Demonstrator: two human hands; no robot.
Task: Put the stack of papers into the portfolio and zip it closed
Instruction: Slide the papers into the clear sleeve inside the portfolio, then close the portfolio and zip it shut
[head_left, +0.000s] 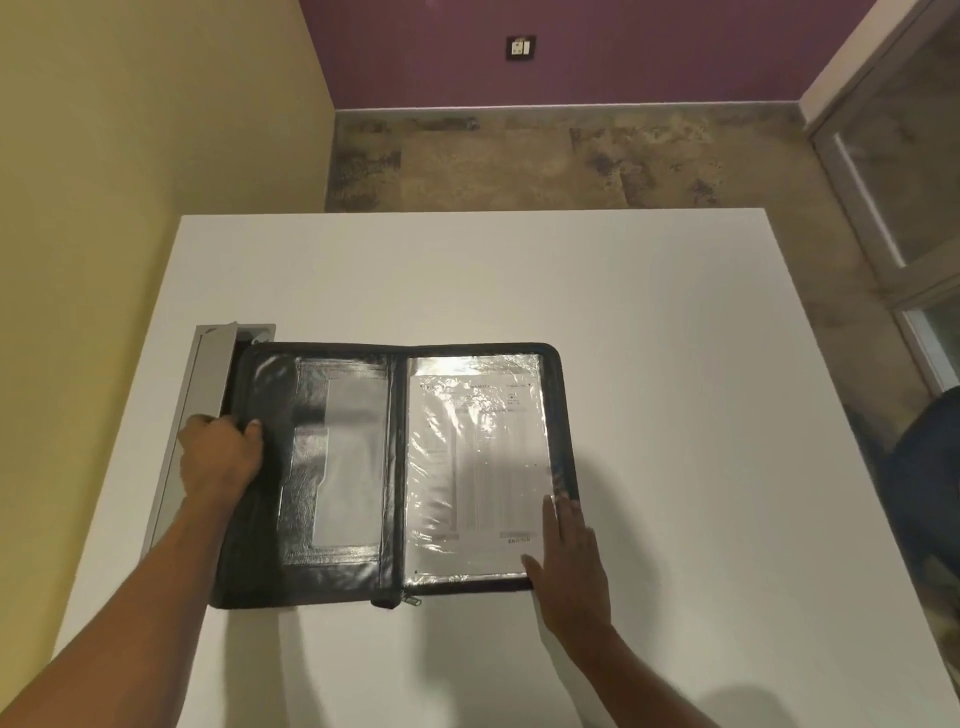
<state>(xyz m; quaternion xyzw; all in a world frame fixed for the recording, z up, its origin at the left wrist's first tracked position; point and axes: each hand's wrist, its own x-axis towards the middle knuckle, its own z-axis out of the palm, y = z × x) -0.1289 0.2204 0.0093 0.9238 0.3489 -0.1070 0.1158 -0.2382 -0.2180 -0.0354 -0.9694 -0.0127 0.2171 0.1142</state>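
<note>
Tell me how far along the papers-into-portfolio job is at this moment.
Done, it seems: the papers lie in the right half of the open portfolio, under clear plastic. In hand: the left hand grips the portfolio's left cover edge, perhaps about to fold it over; the right hand lies flat on the right edge over the papers. Left: folding it shut and running the zip, which sits at the spine's near end.

The open portfolio (343, 467) looks like black leather-like material with a soft sheen, creased on its left flap. Its right half carries printed papers (475, 467) under glossy, wrinkled clear plastic that glares. The table (675, 415) is smooth matt white; a grey metal-looking tray (208, 374) sits at its left edge.
</note>
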